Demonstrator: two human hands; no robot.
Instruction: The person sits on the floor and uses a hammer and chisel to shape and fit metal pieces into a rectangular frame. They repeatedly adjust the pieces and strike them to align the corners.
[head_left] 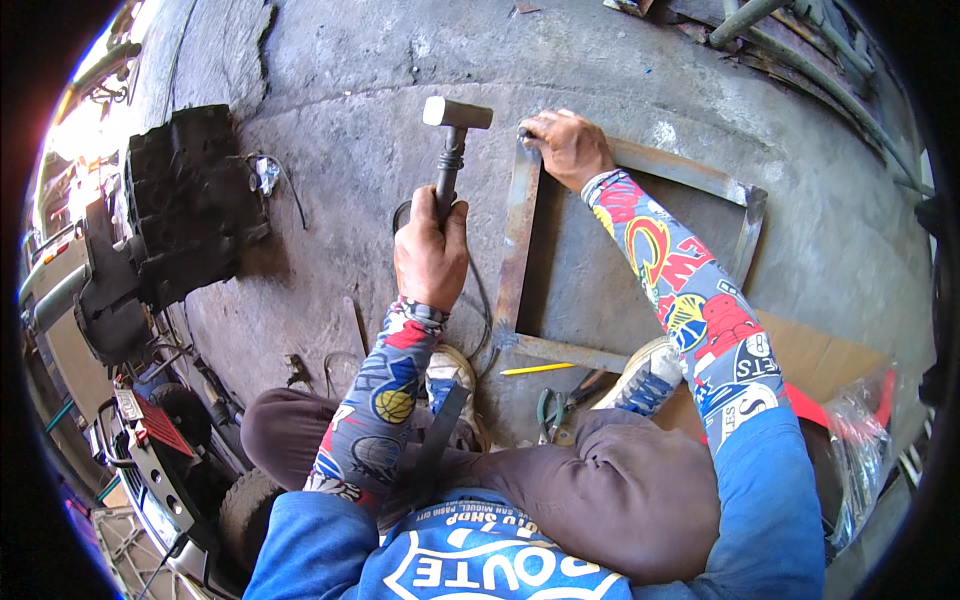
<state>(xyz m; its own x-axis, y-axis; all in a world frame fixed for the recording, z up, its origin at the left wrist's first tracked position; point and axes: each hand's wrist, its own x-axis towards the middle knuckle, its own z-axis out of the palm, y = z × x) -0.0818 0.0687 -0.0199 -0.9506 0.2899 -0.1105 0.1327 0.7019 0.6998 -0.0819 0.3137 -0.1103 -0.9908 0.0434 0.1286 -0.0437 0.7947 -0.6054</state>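
My left hand point(431, 252) is closed around the dark handle of a hammer point(458, 112), its short metal head raised above the floor. To the right, a rectangular frame of rusty steel bars point(518, 240) lies flat on the concrete in front of my feet. My right hand point(570, 148) is closed at the far left corner of this frame. A small dark end pokes out beside its fingers; most of what it grips is hidden. The hammer head is apart from the frame, to the left of that corner.
A yellow pencil point(537, 369) and green-handled pliers point(548, 415) lie between my shoes. A thin black cable point(484, 300) runs beside the frame. A large black machine part point(190, 200) stands at left, metal pipes point(830, 75) at far right, and cardboard point(815, 355) at right.
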